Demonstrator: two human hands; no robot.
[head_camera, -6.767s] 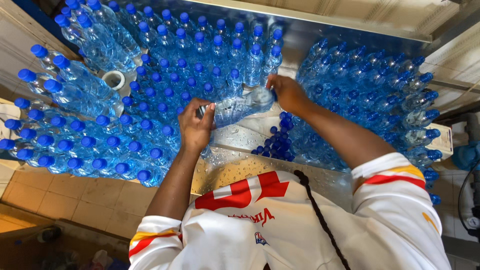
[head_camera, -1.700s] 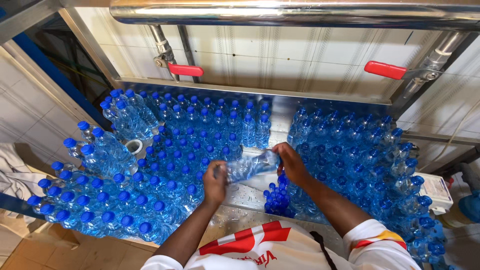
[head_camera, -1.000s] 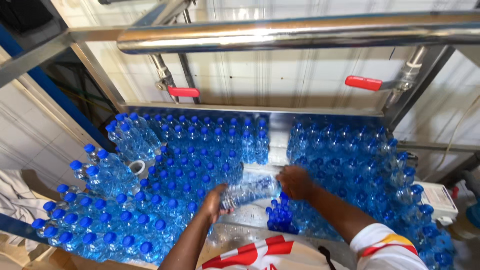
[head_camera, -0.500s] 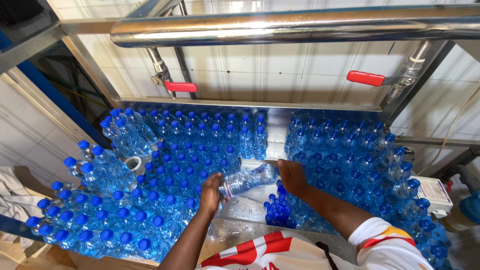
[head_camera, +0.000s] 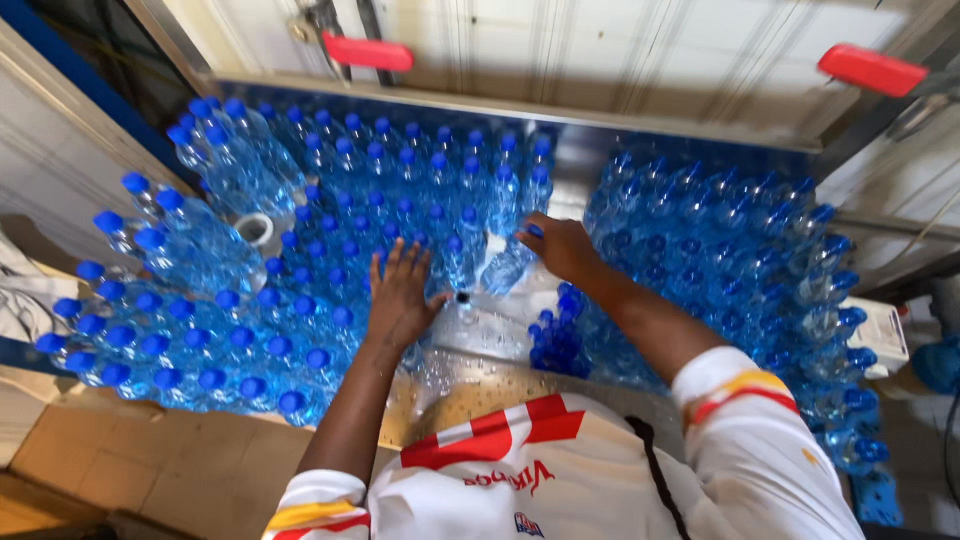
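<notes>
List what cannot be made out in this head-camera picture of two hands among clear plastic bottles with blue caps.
- Head view: whether the right hand grips a clear plastic bottle with blue cap; its fingers cover it.
- Whether the left hand presses the bottles; its palm is hidden.
- The red handle and its pipe are cut off by the right edge.
- The bottle labels are too small.

Garment: white short-sleeved shirt (head_camera: 560, 490). Chest: red block panels, red lettering, small blue-red emblem below. Sleeve cuffs (head_camera: 745, 385): banded red and yellow-orange trim. Dark narrow strap runs diagonally across torso. Forearms bare. Left hand (head_camera: 400, 295) and right hand (head_camera: 562, 248): no gloves visible.
</notes>
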